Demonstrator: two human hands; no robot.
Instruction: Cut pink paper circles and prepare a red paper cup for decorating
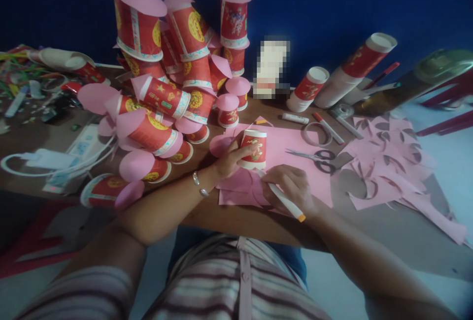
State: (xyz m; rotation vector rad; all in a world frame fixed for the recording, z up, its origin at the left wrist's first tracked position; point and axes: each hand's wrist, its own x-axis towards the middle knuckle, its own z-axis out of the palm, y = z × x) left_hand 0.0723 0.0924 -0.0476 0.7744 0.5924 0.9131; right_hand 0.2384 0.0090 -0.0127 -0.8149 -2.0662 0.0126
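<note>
The left hand [232,157] gripped the red paper cup [253,150], thumb and fingers closed around its side, so that the cup stood within the grasp, over the pink sheet [279,138]. The right hand [290,185], just beside the cup to its lower right, was curled around a white marker [286,201], whose orange end pointed back toward the person. The marker's other end was partly hidden by the fingers, and whether it touched anything could not be told.

Pink paper pieces [240,185] lay just below the cup. To the right of it, scissors [312,156] lay on the sheet, their blades toward the cup. Above and right of the cup were a roll of tape [318,134], a white tube [295,118] and a red-capped pen [328,128]; well to its right, cut pink scraps [391,155] were spread in a heap. Well apart beyond the cup, to the upper right, leaned a tall stack of cups [356,71]. Left and upper left of the cup crowded red cups with pink cone tops [148,130], some standing, others tipped over.
</note>
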